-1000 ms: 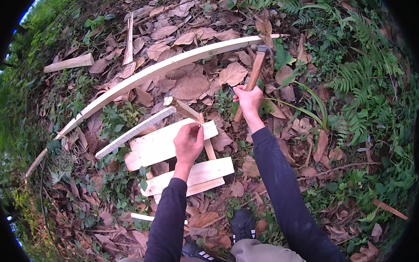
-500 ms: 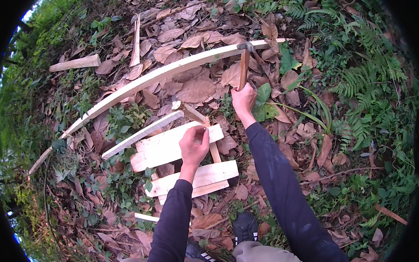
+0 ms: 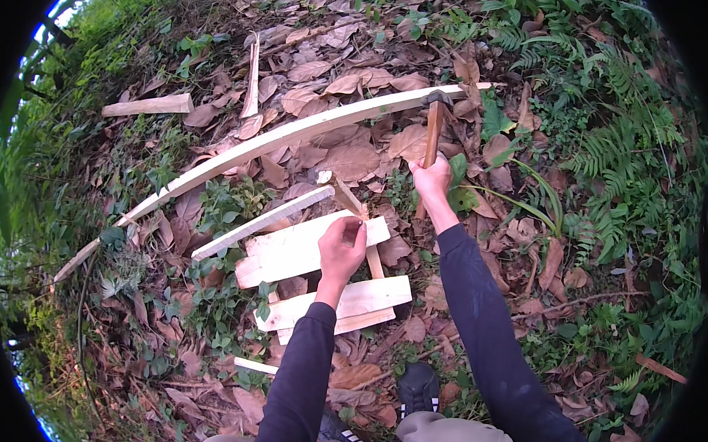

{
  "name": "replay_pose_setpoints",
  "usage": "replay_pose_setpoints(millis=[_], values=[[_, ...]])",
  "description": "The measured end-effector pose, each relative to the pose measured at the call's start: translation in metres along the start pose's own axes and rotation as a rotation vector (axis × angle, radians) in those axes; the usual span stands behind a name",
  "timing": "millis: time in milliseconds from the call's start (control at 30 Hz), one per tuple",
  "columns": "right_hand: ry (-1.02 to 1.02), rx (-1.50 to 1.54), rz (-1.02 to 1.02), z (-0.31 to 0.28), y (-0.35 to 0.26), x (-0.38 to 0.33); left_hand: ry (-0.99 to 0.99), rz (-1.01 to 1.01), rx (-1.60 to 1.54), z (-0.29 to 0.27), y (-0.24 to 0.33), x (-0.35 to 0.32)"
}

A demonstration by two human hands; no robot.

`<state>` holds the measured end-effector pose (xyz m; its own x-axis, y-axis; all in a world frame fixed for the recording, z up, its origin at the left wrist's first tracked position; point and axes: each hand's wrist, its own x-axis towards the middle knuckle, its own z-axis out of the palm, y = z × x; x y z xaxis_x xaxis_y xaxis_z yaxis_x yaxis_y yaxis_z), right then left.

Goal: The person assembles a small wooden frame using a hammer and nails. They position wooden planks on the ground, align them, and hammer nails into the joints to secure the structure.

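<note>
My right hand (image 3: 432,179) grips the wooden handle of a hammer (image 3: 433,124), its dark head raised above the leaf litter near the long curved plank (image 3: 279,139). My left hand (image 3: 342,247) pinches something small, too small to make out, at the right end of a pale board (image 3: 290,250). That board lies across a narrow batten (image 3: 363,226). A second pale board (image 3: 359,299) lies just below my left hand, also across the batten. A thin slat (image 3: 262,222) lies to the upper left of the boards.
Dry brown leaves and low green plants cover the ground. A short wood block (image 3: 149,105) and a thin stick (image 3: 252,76) lie at the upper left. Ferns (image 3: 614,152) grow at the right. My shoe (image 3: 420,385) shows below the boards.
My right hand has swung the hammer to the left and down, closer to the boards. The left hand stays pinched at the board's end.
</note>
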<state>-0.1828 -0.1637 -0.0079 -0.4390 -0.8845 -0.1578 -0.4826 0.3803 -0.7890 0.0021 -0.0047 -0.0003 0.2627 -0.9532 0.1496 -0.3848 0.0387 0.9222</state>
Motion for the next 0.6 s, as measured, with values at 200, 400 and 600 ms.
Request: replay_pose_setpoints(millis=[200,400,600], values=[[-0.350,0.849,0.246,-0.047,-0.002,0.010,-0.036,-0.044,-0.045,-0.003,0.004,0.001],[-0.350,0.955,0.260,-0.068,0.019,0.005,-0.024,-0.107,-0.075,0.003,0.008,0.003],[-0.347,0.868,0.258,-0.081,0.033,-0.024,-0.162,-0.040,0.003,0.032,0.037,0.004]])
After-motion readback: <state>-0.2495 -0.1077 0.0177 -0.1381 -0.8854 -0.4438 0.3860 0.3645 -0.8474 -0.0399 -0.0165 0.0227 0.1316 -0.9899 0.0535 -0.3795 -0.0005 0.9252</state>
